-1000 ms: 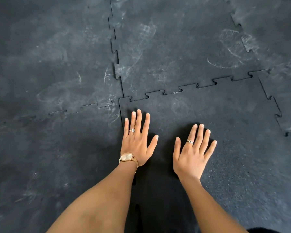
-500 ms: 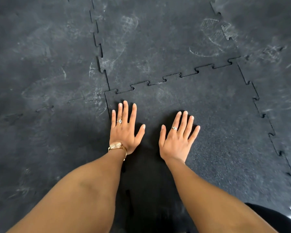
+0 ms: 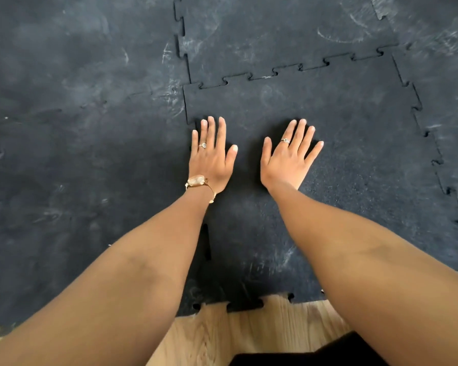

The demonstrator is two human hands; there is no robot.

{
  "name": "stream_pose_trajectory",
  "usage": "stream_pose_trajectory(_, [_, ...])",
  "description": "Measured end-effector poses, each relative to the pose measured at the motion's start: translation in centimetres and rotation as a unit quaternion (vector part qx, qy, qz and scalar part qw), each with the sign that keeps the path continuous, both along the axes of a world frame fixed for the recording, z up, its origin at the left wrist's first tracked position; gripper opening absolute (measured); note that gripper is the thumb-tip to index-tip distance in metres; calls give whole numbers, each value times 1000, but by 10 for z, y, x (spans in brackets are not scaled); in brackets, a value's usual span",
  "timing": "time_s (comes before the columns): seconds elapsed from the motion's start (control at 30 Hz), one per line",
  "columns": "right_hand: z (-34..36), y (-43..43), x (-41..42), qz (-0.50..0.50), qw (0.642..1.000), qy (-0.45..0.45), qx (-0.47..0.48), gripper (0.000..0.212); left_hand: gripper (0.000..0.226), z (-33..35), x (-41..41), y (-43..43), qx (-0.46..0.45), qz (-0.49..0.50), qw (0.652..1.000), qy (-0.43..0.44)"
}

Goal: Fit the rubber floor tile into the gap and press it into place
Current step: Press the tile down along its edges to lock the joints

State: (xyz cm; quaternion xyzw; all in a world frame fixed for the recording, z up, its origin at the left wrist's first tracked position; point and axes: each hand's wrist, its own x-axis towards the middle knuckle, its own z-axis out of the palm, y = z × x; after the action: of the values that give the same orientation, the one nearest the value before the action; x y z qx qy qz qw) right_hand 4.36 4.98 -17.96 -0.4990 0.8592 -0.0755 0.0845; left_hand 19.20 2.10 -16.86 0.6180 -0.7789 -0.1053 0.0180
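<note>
- Black square rubber floor tile with toothed interlocking edges (image 3: 341,133) lies flat in the gap among neighbouring black rubber tiles (image 3: 77,128), lower centre to right of the view.
- Far edge of the tile: teeth meshed with the tile beyond; a thin dark zigzag seam shows along the whole run.
- Right edge: teeth also meshed, seam visible, with small dark notches at several tooth roots.
- Left edge: seam straight near the far corner; further down, between the forearms, a short dark slit shows where the edge is not fully closed.
- Near edge: free, its tabs overhanging a light wooden plank floor (image 3: 249,331).
- Left hand (image 3: 212,157): palm down, flat on the tile just inside its left seam, fingers straight and close together, thumb out; holds nothing. A ring on one finger, a gold wristwatch (image 3: 197,180) on the wrist.
- Right hand (image 3: 288,158): palm down, flat on the tile, fingers spread slightly; holds nothing. A ring on one finger.
- Hands lie near each other, not touching, both arms extended.
- Surface: matte, fine-grained rubber; the neighbouring tiles carry pale scuffs and dusty smears, heaviest at upper right.
- Dark fabric at the bottom edge; cannot tell what it is.
</note>
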Motion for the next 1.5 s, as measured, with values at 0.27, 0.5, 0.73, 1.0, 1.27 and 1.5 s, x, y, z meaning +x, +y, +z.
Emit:
stream_pose_trajectory(0.27, [-1,-1,0,-7,1000,3,-4,69,69,-1,1,39,2,-32,999,-33])
stream_pose_trajectory(0.5, [-5,-4,3,-23,999,30,-8,68,66,-14,5,35,-23,-26,999,-7])
stream_pose_trajectory(0.73, [-2,-6,5,-25,999,38,14,68,66,-15,4,35,-20,-30,999,-9])
stream_pose_trajectory(1.0, [2,-5,7,-25,999,30,29,69,68,-13,4,35,-11,-26,999,-19])
stream_pose_trajectory(1.27, [0,6,7,3,1000,20,20,61,67,-8,3,39,-10,-12,1000,-10])
stream_pose_trajectory(1.5, [8,75,-1,114,991,35,58,61,63,6,1,48,3,-7,1000,16])
